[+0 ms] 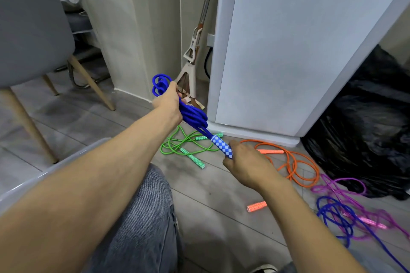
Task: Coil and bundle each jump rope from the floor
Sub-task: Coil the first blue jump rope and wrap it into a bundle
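My left hand (169,100) grips a coiled blue jump rope (193,115) held above the floor, loops sticking out past the fist. My right hand (245,165) holds the rope's blue-and-white checked handle (221,145) at its lower end. On the floor below lie a loose green rope (180,144) with patterned green handles, an orange rope (296,163) with one handle (256,206) lying apart, a purple-pink rope (342,188) and another blue rope (332,213) tangled together at the right.
A grey chair (28,29) with wooden legs stands at the left. A mop (193,55) leans in the corner beside a white cabinet (299,51). A black plastic bag (363,122) sits at the right. A translucent bin's rim (55,166) is near my knee.
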